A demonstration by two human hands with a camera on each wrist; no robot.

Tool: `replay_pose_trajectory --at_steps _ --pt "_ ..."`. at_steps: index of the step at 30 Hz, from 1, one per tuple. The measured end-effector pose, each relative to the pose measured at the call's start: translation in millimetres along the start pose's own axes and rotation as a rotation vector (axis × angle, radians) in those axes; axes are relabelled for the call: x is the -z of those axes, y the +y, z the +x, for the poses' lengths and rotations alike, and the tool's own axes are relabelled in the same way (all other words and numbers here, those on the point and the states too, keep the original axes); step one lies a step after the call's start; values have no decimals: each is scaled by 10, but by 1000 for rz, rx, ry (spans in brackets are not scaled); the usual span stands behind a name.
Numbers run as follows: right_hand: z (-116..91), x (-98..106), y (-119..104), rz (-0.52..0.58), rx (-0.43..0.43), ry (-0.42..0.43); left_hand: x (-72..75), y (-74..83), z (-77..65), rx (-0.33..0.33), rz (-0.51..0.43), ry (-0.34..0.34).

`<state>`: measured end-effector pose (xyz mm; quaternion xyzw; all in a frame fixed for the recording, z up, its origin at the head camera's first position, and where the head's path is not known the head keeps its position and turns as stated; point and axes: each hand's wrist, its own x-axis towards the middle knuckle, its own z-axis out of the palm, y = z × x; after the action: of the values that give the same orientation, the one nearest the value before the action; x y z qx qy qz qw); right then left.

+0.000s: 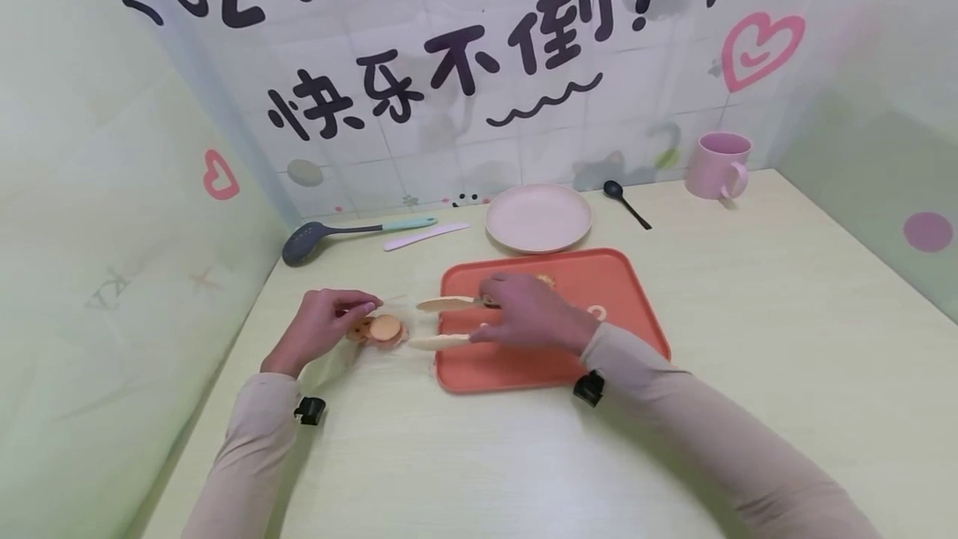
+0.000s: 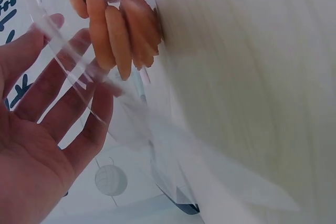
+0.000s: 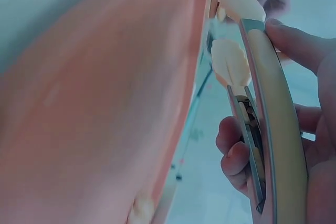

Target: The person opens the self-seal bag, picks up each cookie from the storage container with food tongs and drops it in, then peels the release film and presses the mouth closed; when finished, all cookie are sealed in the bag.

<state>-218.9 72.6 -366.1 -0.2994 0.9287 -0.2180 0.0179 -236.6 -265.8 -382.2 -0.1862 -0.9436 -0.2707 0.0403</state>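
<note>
My left hand [image 1: 320,324] pinches the edge of a clear plastic bag [image 2: 131,116] between thumb and fingers. Inside the bag are several round orange-brown pieces that look like cookies [image 1: 386,328]. My right hand [image 1: 533,313] grips a pair of cream-coloured tongs [image 3: 283,124] with metal edges. The two tong ends stand apart and point left toward the bag, with nothing visible between them. Below the right hand is an orange-red tray [image 1: 467,374], which bears a small pale ring [image 1: 596,312] and a brownish piece [image 1: 546,280].
A pale pink plate [image 1: 539,219] stands behind the tray. To its left lie a slotted spoon [image 1: 303,244] and a lilac knife [image 1: 427,237]; to its right, a black spoon [image 1: 627,205] and a pink mug [image 1: 717,166]. Printed walls [image 1: 419,148] border the table.
</note>
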Motion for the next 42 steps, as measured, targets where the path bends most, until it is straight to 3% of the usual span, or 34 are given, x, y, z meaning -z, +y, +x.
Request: replay_pose_trajectory --at_steps 7,14,20,28,42 --pt "-338 290 370 -28 -56 60 18 2 22 -11 -3 8" --pt "-598 556 747 -88 -75 229 48 24 55 -14 2 10" --pt "-730 708 957 -89 -158 215 60 22 52 -4 -1 8" --pt "-702 723 1126 -55 -214 129 86 32 45 14 -11 3" --pt "-695 540 1041 -43 -117 151 12 -7 -40 23 -49 -26"
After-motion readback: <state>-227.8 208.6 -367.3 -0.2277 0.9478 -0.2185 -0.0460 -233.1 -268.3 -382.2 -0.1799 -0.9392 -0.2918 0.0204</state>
